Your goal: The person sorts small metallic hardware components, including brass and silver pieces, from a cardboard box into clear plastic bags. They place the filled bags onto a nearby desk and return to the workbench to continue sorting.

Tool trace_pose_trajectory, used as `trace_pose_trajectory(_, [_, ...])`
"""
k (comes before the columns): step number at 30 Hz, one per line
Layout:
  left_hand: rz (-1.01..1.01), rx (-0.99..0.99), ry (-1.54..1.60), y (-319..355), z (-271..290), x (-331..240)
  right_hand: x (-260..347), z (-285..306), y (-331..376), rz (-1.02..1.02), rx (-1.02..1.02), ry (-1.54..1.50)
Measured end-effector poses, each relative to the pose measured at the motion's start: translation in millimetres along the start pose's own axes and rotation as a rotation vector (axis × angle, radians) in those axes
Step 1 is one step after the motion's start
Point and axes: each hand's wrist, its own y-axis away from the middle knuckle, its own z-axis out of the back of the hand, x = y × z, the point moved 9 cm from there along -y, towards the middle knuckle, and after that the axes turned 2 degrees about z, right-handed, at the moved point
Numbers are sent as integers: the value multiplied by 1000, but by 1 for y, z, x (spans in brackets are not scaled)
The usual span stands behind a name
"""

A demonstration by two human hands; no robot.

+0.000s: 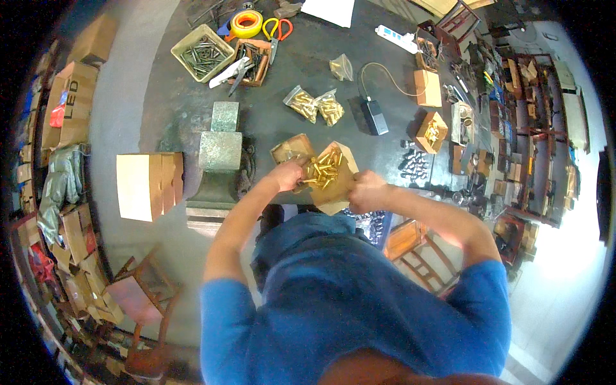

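Several brass-coloured, tube-like parts (pixel 324 172) lie in an open cardboard box (pixel 347 168) at the near edge of the dark table. My right hand (pixel 369 191) is closed on the box's right side. At the box's left side, my left hand (pixel 289 174) has its fingers curled by the brass parts; what its fingertips hold is hidden. Just beyond that hand sits a cardboard flap or second small box (pixel 292 149). Farther up the table lie two clear bags (pixel 300 104) of similar brass parts.
A metal anvil or vise block (pixel 220 151) stands left of my hands. A black power bank (pixel 373 117) with a cable lies to the right, near a small box of brass parts (pixel 432 133) and dark metal fittings (pixel 414 162). Scissors (pixel 276 30) and yellow tape (pixel 246 24) lie far back.
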Motion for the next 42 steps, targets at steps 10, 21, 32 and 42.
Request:
trace_pose_trajectory(10, [-117, -112, 123, -3, -7, 13, -18, 16, 2, 5, -51, -71])
trace_pose_trajectory(21, [-141, -240, 139, 9, 20, -1, -48, 25, 7, 1, -267, -280])
trace_pose_trajectory(32, [-125, -171, 200, 2, -3, 16, -19, 18, -4, 86, -78, -97])
trace_pose_trajectory(42, [-80, -213, 516, 2, 16, 13, -8, 21, -2, 162, -47, -20])
